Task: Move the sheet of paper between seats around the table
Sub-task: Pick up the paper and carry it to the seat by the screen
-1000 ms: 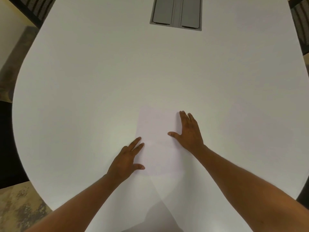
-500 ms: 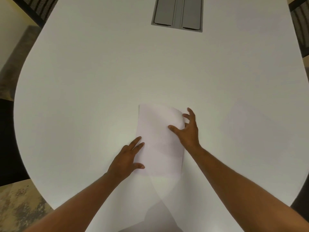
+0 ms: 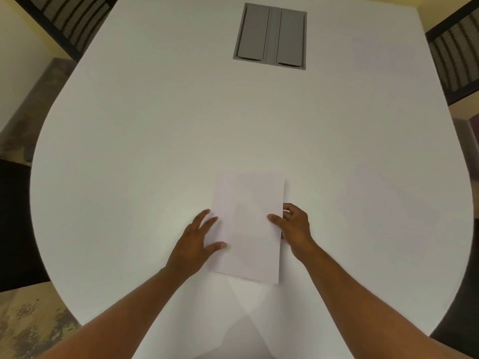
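both hands reach forward from bare forearms over the white worktop. left hand lies flat with fingers spread, fingertips and thumb resting on the left edge of the sheet of paper. right hand pinches the sheet's right edge, thumb on top and fingers curled beneath, lifting that edge slightly. the sheet lies lengthwise near the worktop's near edge, between the hands. a grey hatch sits farther off.

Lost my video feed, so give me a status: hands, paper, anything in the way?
Left hand flat, fingers on sheet of paper. Right hand pinching its right edge. Sheet near table edge. Nothing in the way.
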Available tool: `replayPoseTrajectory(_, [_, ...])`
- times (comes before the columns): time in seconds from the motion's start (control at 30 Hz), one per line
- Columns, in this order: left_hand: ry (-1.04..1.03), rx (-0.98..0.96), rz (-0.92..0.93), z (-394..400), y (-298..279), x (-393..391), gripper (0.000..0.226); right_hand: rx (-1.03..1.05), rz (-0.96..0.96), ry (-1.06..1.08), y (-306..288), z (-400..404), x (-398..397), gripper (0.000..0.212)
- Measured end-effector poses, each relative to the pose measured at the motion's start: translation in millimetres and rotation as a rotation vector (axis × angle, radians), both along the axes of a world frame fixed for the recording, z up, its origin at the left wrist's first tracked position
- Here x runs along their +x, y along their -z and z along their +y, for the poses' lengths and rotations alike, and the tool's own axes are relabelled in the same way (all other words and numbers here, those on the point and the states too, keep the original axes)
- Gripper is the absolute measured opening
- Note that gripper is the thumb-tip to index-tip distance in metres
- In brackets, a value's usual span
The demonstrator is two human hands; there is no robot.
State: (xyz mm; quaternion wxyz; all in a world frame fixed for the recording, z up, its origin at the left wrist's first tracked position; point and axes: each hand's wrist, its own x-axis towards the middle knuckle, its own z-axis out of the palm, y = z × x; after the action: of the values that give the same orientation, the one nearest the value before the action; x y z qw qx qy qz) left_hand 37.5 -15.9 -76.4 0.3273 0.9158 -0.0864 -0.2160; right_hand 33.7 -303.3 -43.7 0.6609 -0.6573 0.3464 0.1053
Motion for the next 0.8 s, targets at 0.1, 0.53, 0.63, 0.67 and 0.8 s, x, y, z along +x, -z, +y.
replayPoseTrajectory(0.1, [-0.35, -0.158, -0.038, -8, -20, 9, 0.07, 0.091, -0.048, -0.003, -18, -6, -5, 0.029])
replayPoseTrajectory(0.53, [-0.411, -0.655, 0.532, -14, -85, -10, 0.047, 0.157, -0.166, 0.029, -62, -27, -26, 0.029])
replayPoseTrajectory(0.63, [-0.449, -0.59, 0.4, -10, -95, -24, 0.04, 0.133, -0.189, 0.023, -69, -24, -25, 0.021])
replayPoseTrajectory(0.67, [-0.467, -0.556, 0.351, -6, -99, -28, 0.038, 0.124, -0.196, 0.012, -72, -21, -24, 0.019])
replayPoseTrajectory(0.8, [-0.519, -0.45, 0.219, 18, -117, -44, 0.032, 0.118, -0.225, -0.061, -82, 0, -16, 0.018])
